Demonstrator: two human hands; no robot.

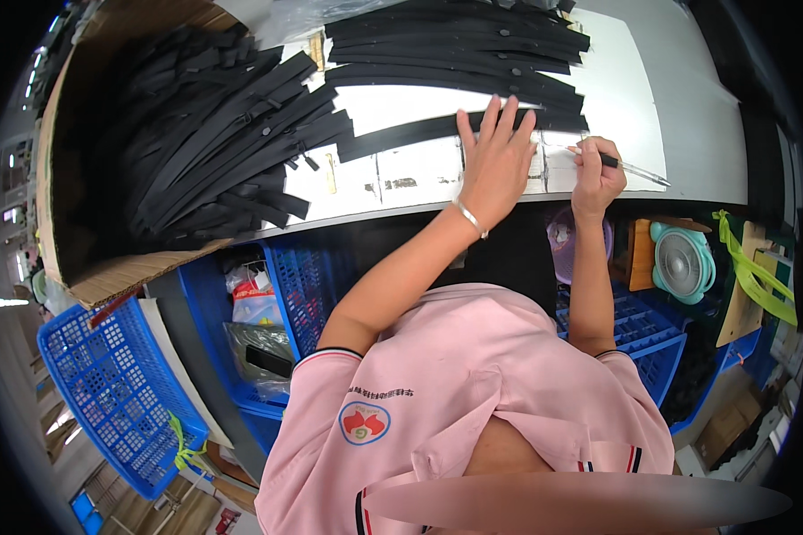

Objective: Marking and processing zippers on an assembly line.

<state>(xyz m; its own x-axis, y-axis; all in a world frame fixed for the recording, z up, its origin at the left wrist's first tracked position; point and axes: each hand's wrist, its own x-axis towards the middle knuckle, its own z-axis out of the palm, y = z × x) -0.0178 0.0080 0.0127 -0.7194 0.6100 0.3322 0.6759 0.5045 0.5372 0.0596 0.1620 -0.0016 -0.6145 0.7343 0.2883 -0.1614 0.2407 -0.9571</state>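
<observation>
While the person leaned over a white worktable (687, 134), the left hand (495, 156) lay flat, palm down, with fingers spread and pointing away from the body. It pressed on a long black strip (401, 132) that stretched sideways across the table; the hand gripped nothing, only held the strip down. A silver bracelet (469, 218) circled that wrist, and the forearm ran back at a slant toward a pink short-sleeved shirt (473, 374). The right hand (596, 176) sat just beside the left, curled closed around a slim pen (629, 167), whose point faced left, toward the strip. The right forearm rose almost straight from the body. More black strips (459, 45) lay stacked farther back, and a large heap of them filled a cardboard box (116, 276) to the left.
</observation>
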